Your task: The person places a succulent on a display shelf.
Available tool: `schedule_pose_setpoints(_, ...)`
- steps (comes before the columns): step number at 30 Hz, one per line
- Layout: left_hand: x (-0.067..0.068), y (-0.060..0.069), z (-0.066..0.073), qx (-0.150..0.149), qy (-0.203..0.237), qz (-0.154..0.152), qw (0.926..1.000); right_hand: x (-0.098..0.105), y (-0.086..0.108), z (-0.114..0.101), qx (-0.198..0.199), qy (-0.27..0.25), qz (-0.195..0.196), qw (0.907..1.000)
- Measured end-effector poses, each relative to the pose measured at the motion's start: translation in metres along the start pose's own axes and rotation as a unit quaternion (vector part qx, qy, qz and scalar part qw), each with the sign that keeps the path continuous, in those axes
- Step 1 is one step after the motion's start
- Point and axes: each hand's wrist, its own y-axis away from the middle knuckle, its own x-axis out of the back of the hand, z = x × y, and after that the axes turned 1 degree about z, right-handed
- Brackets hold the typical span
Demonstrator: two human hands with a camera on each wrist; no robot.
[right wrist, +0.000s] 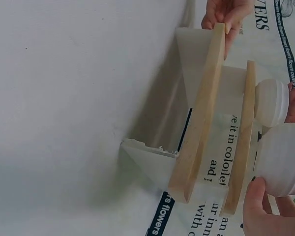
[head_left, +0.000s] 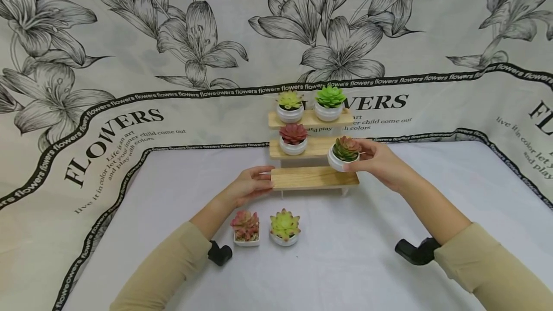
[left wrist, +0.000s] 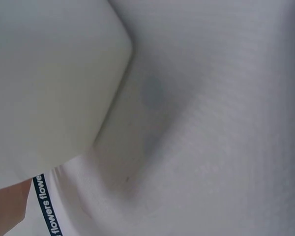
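Note:
My right hand (head_left: 382,160) pinches the white round pot (right wrist: 280,160) of a green-and-red succulent (head_left: 347,149). The pot is at the right end of the three-tier wooden stand, in front of the middle tier and above the bottom tier (head_left: 315,178). My left hand (head_left: 248,186) holds the left end of that bottom tier between thumb and fingers, as the right wrist view shows. A dark red succulent (head_left: 293,137) sits on the left of the middle tier (right wrist: 243,142). In the left wrist view a blurred pale surface hides the work.
The top tier bears a yellow-green succulent (head_left: 290,104) and a bright green one (head_left: 330,102). In front of the stand, on the white cloth (head_left: 345,253), are a pink succulent in a square pot (head_left: 246,242) and a lime one (head_left: 285,227). A flower-printed cloth (head_left: 216,114) hangs behind.

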Motion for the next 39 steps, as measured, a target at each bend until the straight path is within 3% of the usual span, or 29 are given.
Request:
schedule_pose_setpoints(9,0.001,0.001,0.002,-0.006,-0.005,0.0,1.0,0.0,-0.014,-0.006,0.008,-0.005,0.013,0.9999)
schedule_pose_setpoints(14,0.001,0.001,0.002,-0.003,-0.006,0.005,1.0,0.0,-0.02,-0.009,-0.007,-0.004,0.019,0.9998)
schedule_pose_setpoints(21,0.001,0.001,-0.001,-0.009,-0.003,0.003,0.9999,-0.001,-0.029,-0.005,0.011,-0.014,0.031,0.9994)
schedule_pose_setpoints(28,0.001,-0.001,-0.002,-0.006,-0.001,0.006,1.0,-0.003,-0.04,-0.005,-0.008,-0.011,0.039,0.9991)
schedule_pose_setpoints(39,0.0,0.0,-0.001,-0.01,-0.003,0.008,0.9999,-0.003,-0.045,-0.004,-0.006,0.003,0.055,0.9985)
